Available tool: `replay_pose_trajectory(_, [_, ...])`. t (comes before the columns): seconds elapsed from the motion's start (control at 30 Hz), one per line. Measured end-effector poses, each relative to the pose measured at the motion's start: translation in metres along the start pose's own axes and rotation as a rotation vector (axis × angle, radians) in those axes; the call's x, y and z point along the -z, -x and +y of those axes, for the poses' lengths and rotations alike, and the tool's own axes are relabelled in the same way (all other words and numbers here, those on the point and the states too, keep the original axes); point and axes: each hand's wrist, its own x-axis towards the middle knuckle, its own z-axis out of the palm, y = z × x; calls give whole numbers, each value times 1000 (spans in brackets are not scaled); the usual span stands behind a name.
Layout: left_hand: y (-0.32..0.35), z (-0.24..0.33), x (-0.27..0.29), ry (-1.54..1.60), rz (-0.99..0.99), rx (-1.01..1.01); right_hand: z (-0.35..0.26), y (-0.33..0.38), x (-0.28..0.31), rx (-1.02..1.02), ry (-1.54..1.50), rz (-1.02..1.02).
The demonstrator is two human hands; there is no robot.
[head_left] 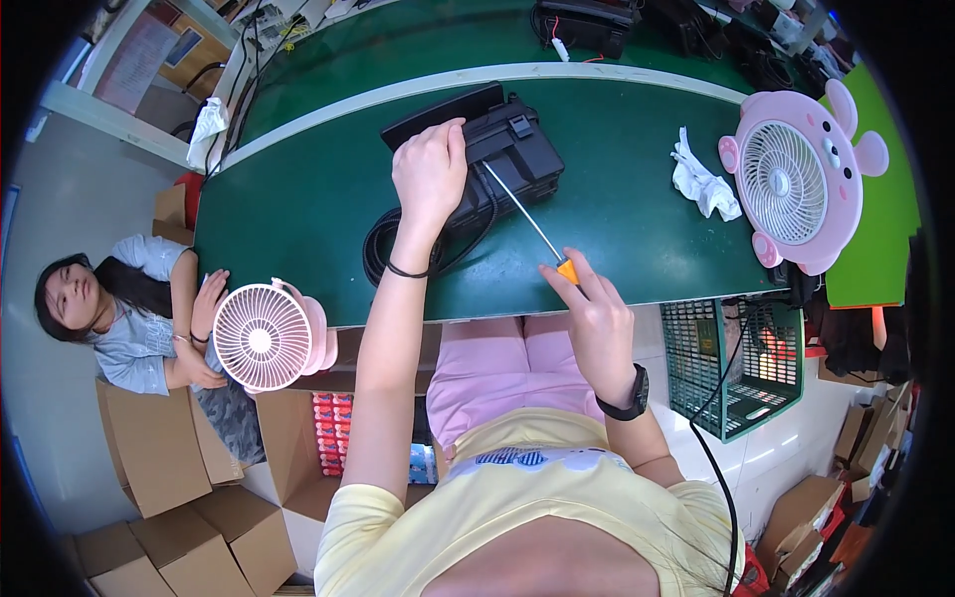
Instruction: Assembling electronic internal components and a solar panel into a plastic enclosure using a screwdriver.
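Note:
A black box-shaped device (532, 149) with a raised flat panel (398, 127) lies on the green table. My left hand (430, 169) is closed over its panel side, with the fingertips partly hidden. My right hand (600, 323) grips a screwdriver (527, 216) by its orange handle. The long metal shaft slants up and left, its tip at the device's near side; whether it sits in a screw is too small to tell. A black cable (376, 249) is coiled beside the device, partly behind my left forearm.
A small pink fan (261, 338) stands at the table's left edge, beside a seated person (149, 308). At the right are a crumpled white tissue (704, 184) and a large pink animal-shaped fan (791, 184). A green crate (731, 368) and cardboard boxes (164, 448) surround the table.

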Motion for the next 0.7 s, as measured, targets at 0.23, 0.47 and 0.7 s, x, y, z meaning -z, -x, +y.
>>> replay_pose_trajectory(0.23, [0,0,1,-3,-8,7,2,2,-2,-9,-23,1])
replay_pose_trajectory(0.47, [0,1,1,-16,-12,16,4,1,-2,8,-24,-1])
replay_pose_trajectory(0.7, [0,1,1,-9,-8,7,-2,4,-7,-2,-49,-23])
